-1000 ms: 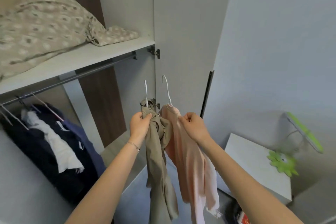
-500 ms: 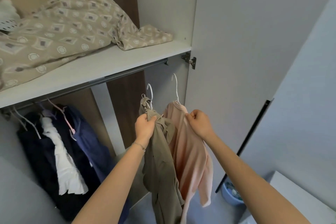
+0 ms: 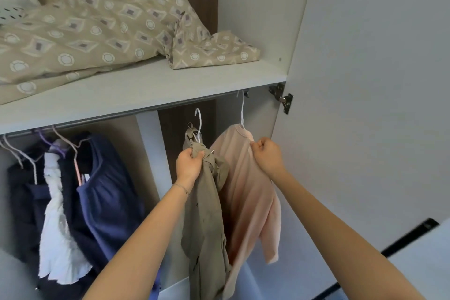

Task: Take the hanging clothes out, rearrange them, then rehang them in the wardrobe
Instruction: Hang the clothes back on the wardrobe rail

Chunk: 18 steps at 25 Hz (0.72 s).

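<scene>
Left hand (image 3: 190, 165) was clenched around the bunched olive-green garment (image 3: 207, 221), its white wire hanger (image 3: 199, 122) hook free below the grey metal rail (image 3: 136, 112). Right hand (image 3: 266, 156), just beside it, pinched the shoulder of the pale pink sweater (image 3: 248, 192), whose hanger hook reached the rail above.

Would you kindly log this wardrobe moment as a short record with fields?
left hand: grips olive garment, its hanger hook below the rail
right hand: grips pink top, its hook at the rail
already hung: dark and white clothes, left side
shelf: patterned bedding
</scene>
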Available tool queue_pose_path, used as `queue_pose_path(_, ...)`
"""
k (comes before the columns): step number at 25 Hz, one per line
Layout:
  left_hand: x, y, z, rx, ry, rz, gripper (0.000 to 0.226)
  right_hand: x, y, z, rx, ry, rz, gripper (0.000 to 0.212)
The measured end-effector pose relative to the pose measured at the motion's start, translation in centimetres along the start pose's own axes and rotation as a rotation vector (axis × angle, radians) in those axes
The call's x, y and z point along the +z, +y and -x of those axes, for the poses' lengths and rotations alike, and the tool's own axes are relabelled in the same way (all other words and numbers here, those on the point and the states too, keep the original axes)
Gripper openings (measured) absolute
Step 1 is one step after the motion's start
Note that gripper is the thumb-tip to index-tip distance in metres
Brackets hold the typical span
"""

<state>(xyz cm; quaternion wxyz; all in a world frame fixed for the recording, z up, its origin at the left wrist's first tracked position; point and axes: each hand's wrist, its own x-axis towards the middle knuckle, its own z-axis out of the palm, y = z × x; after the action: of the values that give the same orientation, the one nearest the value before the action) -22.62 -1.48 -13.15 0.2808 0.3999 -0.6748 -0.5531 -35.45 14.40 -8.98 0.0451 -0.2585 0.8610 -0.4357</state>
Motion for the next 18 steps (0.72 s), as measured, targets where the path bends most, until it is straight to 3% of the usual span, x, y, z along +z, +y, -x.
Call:
queue_pose_path(8, 2.3, -1.5, -7.3, 0.055, 0.0, 0.021, 0.018, 3.1, 1.8, -8.8, -0.131, 0.09, 0.13, 0.029)
queue_pose_path(11, 3.4, -1.6, -9.0, 0.101, -0.023, 0.051, 0.011, 4.2, 2.7, -11.3, -0.133, 0.079, 0.176, 0.021)
queue_pose_path(18, 5.2, -0.8, -12.3, 0.189, -0.024, 0.043, 0.006, 6.0, 4.6, -13.8, -0.101, 0.072, 0.376, 0.023)
